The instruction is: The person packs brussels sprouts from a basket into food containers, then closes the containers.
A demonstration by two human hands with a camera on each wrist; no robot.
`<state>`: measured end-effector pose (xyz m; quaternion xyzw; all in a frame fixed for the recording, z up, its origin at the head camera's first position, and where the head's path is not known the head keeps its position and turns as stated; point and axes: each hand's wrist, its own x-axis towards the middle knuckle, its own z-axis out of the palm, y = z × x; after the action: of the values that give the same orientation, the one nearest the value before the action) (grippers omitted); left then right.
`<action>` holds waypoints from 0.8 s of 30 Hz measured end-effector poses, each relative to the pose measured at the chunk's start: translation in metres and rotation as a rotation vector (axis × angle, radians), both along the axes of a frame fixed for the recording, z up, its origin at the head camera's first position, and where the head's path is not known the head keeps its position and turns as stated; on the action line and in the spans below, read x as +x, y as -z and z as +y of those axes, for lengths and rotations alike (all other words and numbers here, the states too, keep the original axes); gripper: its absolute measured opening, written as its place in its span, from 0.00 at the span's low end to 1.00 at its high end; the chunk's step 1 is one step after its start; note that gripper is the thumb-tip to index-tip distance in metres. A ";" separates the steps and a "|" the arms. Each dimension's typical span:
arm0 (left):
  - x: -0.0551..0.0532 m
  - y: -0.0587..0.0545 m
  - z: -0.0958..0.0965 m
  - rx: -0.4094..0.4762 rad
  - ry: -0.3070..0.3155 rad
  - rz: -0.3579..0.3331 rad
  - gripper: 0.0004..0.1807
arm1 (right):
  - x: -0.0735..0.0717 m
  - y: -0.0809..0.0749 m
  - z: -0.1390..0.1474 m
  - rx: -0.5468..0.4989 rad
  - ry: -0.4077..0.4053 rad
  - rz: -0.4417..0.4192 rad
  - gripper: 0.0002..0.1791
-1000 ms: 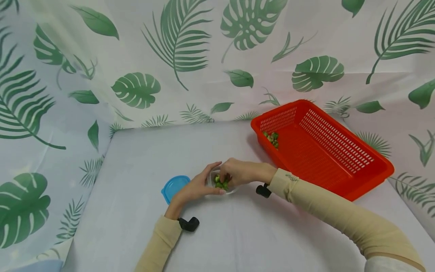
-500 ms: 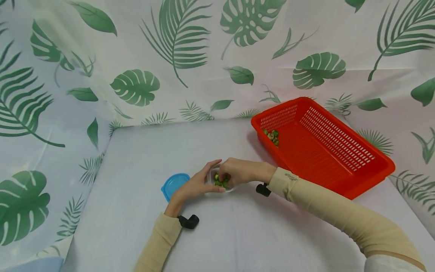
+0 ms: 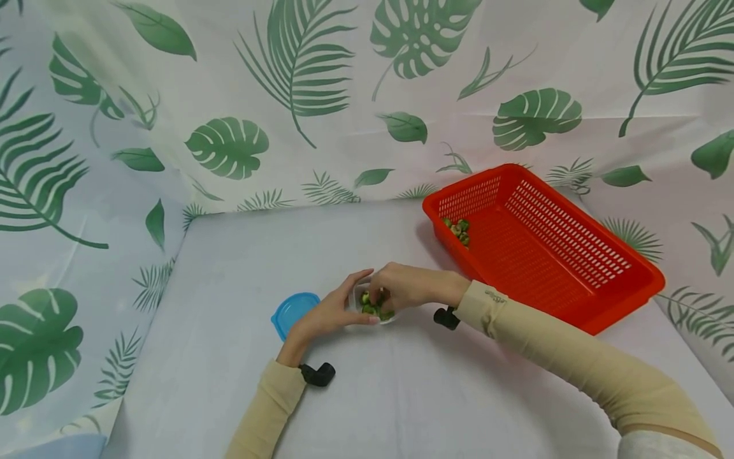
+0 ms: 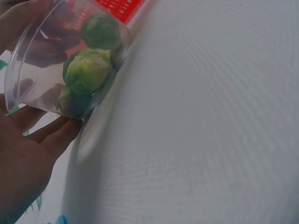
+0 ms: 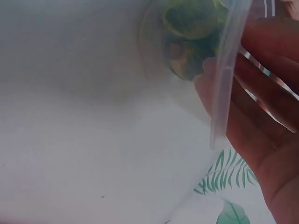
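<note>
A clear plastic container (image 3: 354, 302) with several Brussels sprouts (image 3: 369, 308) in it stands on the table, tilted-looking in the left wrist view. My left hand (image 3: 328, 315) holds it from the left, thumb on the near side and fingers round the far side. From the right, my right hand (image 3: 401, 285) reaches over the rim with bent fingers and pinches at a sprout inside; the fingertips are partly hidden. Through the wall, the left wrist view shows a sprout (image 4: 88, 70) low in the container. In the right wrist view, fingertips (image 5: 205, 84) touch a sprout (image 5: 187, 56).
A blue lid (image 3: 294, 313) lies on the white table just left of the container, partly behind my left wrist. At the right stands a large red basket (image 3: 625, 280), with several more sprouts (image 3: 459, 231) in its left corner. Leaf-patterned cloth (image 3: 338, 146) rises behind the table.
My right hand has lifted slightly and shifted a little inside the container, showing more of the sprouts. My left hand and the container stay in place.
</note>
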<state>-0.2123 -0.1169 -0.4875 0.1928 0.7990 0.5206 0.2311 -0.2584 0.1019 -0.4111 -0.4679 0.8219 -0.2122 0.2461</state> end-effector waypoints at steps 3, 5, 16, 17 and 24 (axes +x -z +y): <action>0.000 -0.001 0.000 -0.005 -0.007 -0.004 0.52 | -0.002 -0.005 0.003 -0.018 0.019 -0.006 0.10; 0.000 0.000 0.000 -0.008 -0.008 -0.001 0.52 | -0.003 -0.008 0.005 -0.039 0.028 -0.009 0.10; -0.001 0.001 -0.001 -0.003 -0.002 0.003 0.50 | -0.010 -0.018 0.016 -0.122 0.089 -0.058 0.10; -0.001 0.001 -0.001 -0.006 -0.004 0.004 0.50 | -0.011 -0.019 0.017 -0.123 0.095 -0.058 0.10; 0.000 -0.001 0.000 -0.029 -0.013 -0.009 0.51 | -0.011 -0.029 0.025 -0.141 0.134 -0.082 0.10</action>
<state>-0.2123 -0.1174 -0.4869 0.1821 0.8066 0.5114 0.2340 -0.2695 0.1265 -0.3822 -0.4188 0.8236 -0.3046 0.2313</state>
